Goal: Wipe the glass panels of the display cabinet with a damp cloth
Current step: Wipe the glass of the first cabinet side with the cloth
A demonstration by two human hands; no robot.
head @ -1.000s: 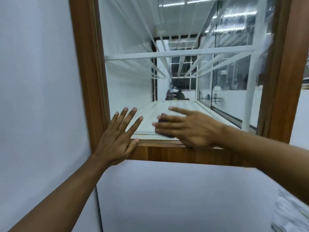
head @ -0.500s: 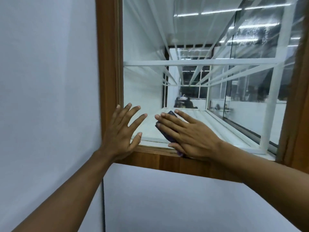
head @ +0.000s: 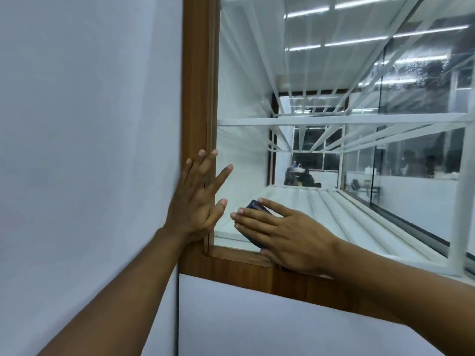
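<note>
The display cabinet has a brown wooden frame (head: 196,98) around a glass panel (head: 321,86), with white shelves and rails inside. My left hand (head: 196,201) lies flat with spread fingers on the frame's left post and the glass edge. My right hand (head: 285,233) presses a dark blue cloth (head: 254,206) flat against the glass at its lower left corner; straight fingers cover most of the cloth, and only its upper tip and left edge show.
A white wall (head: 84,124) stands left of the frame, and a white panel (head: 257,322) lies below it. A dark seam (head: 176,317) runs down between them. Ceiling lights reflect in the glass at upper right.
My view has shifted left and closer, so the frame moved right. My right hand slid the cloth left toward the lower corner. My left hand moved up onto the frame post.
</note>
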